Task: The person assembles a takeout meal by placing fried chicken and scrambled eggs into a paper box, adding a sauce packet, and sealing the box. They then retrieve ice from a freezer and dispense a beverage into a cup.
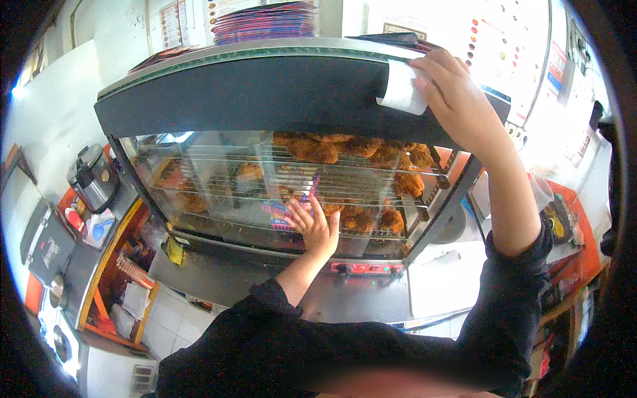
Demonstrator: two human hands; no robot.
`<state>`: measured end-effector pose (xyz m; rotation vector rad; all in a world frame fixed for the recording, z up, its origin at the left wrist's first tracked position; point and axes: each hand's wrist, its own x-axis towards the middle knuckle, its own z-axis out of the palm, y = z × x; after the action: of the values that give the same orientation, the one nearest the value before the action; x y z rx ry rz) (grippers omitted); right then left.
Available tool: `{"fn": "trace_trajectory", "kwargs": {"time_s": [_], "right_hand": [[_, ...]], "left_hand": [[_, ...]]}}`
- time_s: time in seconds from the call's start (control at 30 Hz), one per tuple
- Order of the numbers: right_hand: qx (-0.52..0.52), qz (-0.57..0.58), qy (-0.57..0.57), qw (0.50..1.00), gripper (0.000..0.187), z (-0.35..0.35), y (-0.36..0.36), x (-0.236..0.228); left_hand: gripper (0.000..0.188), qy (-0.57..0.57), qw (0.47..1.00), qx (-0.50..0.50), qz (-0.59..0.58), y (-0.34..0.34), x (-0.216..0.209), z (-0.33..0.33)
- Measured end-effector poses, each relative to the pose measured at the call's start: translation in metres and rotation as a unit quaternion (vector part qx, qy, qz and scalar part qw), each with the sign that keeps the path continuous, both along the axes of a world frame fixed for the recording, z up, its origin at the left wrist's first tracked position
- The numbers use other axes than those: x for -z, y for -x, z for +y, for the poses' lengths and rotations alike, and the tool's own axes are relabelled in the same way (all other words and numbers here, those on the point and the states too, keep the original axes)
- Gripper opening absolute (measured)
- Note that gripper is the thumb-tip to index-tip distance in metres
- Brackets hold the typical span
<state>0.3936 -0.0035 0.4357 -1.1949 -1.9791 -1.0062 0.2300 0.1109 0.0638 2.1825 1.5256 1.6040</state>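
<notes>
Holding a white rectangular paper slip [400,89], the right hand [454,93] reaches the upper right edge of the black-panelled, glass-fronted food cabinet [245,96]. The slip lies against the cabinet's black panel, just below its top edge; its long axis appears to run roughly up and down, the free lower end pointing toward the glass. The right fingers are bent close together at the slip's right edge (whether they truly pinch it, I cannot tell). Lower, before the middle of the cabinet's glass, the left hand [318,233] has its fingers spread and pointing up; contact with the pane is unclear. Behind the glass sit brown, crumb-coated fried pieces [312,150] on wire racks. Purple-and-blue flat stacked sheets [265,25] rest atop the cabinet, and a grey desk [212,270] carries it.
</notes>
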Motion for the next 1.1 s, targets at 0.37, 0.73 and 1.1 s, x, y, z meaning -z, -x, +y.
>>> {"fn": "trace_trajectory", "kwargs": {"time_s": [0.37,0.73,1.1], "right_hand": [[-0.041,0.111,-0.104,0.987,0.034,-0.034,0.004,0.007],[-0.178,0.196,-0.007,0.964,0.028,-0.094,0.000,0.063],[-0.243,0.171,-0.048,0.953,0.014,-0.089,0.013,0.086]], "left_hand": [[0.046,-0.399,0.908,0.104,-0.068,0.121,-0.218,-0.011],[0.063,-0.117,0.932,0.013,0.342,0.100,-0.462,0.120],[0.041,-0.428,0.893,0.117,-0.075,0.162,-0.448,0.017]]}}
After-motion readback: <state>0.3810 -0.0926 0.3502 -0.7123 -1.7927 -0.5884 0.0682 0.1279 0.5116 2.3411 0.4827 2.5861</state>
